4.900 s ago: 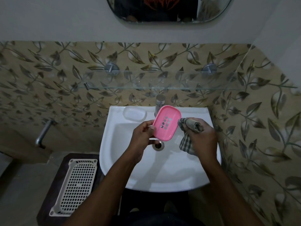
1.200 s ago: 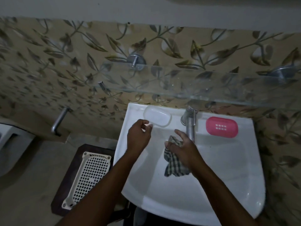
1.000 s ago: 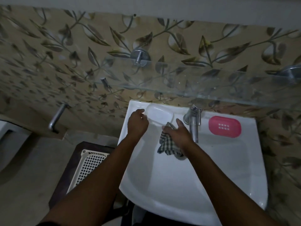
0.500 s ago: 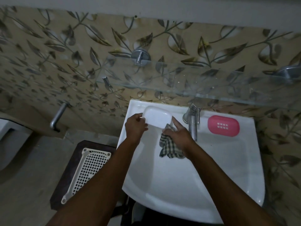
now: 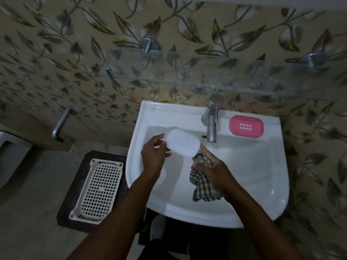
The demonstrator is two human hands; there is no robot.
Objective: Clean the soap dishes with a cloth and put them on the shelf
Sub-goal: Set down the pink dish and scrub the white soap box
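Note:
My left hand (image 5: 155,153) grips a white soap dish (image 5: 182,142) by its left end and holds it tilted over the white sink (image 5: 262,184). My right hand (image 5: 214,168) clutches a checked cloth (image 5: 203,186), which hangs down into the basin just right of the dish. One finger of that hand points up toward the dish's right end. A pink soap dish (image 5: 246,126) lies flat on the sink's back ledge, right of the tap (image 5: 211,121). The glass shelf (image 5: 187,76) runs along the tiled wall above the sink, with nothing on it.
A white perforated tray (image 5: 97,188) lies on a dark stool left of the sink. A metal pipe (image 5: 60,124) sticks out of the wall at the left. Two metal brackets (image 5: 149,47) hold the shelf. The leaf-patterned tiled wall stands close on the right.
The pink dish went from my left hand to the ledge right of the tap. My left hand then took the white dish off the ledge and lifted it over the basin; the cloth hand dropped slightly.

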